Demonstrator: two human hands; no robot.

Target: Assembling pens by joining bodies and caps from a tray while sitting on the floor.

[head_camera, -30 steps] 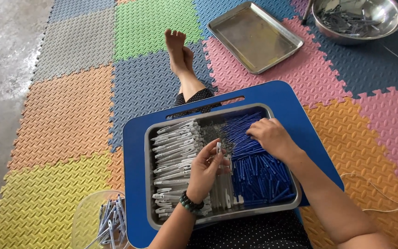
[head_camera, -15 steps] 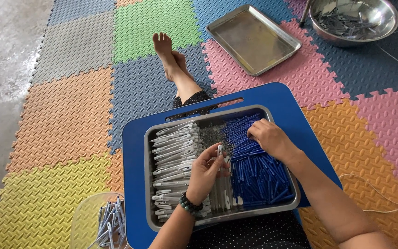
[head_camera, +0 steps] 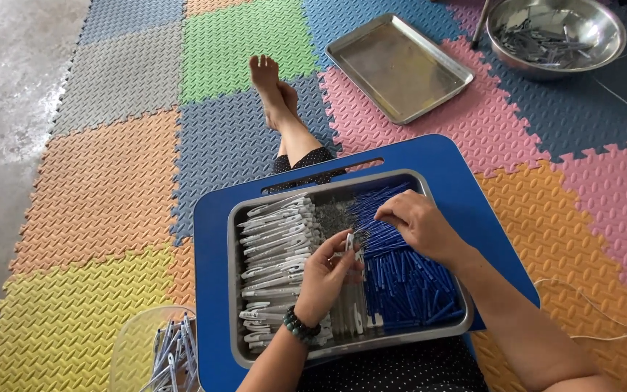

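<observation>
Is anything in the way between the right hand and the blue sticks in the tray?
Nothing visible. The right hand already rests on the blue sticks in the metal tray. The left hand holds a small white piece beside them, not between.

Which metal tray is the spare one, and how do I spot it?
Start at the blue lap board holding the steel tray full of white and blue parts. Look beyond it to the pink foam tile. The shallow rectangular metal tray lies there holding nothing, beside the round steel bowl of grey pieces.

floor: coloured interlocking foam mats (head_camera: 110, 181) (daylit) | left edge: bare grey concrete (head_camera: 1, 65)
</observation>
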